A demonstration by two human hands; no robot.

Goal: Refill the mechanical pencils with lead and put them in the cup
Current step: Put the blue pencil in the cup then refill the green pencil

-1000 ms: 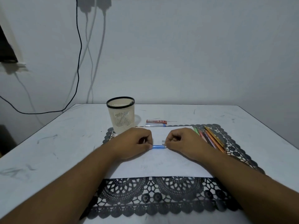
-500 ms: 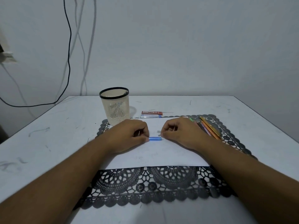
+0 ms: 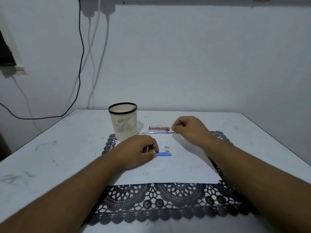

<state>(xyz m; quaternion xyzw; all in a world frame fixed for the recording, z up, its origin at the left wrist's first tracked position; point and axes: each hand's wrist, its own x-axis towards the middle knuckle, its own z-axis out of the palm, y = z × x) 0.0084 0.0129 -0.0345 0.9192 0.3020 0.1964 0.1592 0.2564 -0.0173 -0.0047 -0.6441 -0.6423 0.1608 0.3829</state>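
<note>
Landmark: the white paper sheet (image 3: 168, 167) lies on a black lace mat (image 3: 151, 206) on the white table (image 3: 50, 148); every place below is given relative to that sheet.
Your left hand: your left hand (image 3: 136, 151) rests on the sheet's left part, fingers curled, thumb and forefinger pinching the near end of the blue mechanical pencil (image 3: 163, 154).
Blue mechanical pencil: it lies flat across the middle of the sheet, its free end pointing toward your right side; only the stretch beyond your fingertips is visible.
Small parts: two small loose pieces, a pale one (image 3: 166, 146) and a darker one (image 3: 167, 150), lie on the sheet just beyond the pencil, apart from both hands.
Your right hand: your right hand (image 3: 188, 129) is held above the sheet's far right corner, well apart from the pencil, fingers curled with the fingertips pinched together. Something thin may be held between them; it is too small to confirm.
Lead case: the lead case (image 3: 159, 129), red on top and clear below, lies just past the sheet's far edge, with its right end just beside your right fingertips. Contact cannot be determined.
Cup: the cream mesh cup (image 3: 123, 121) with a black rim stands upright at the sheet's far left corner, just beyond your left hand.
Background: cables (image 3: 80, 64) hang down the wall behind the table.
</note>
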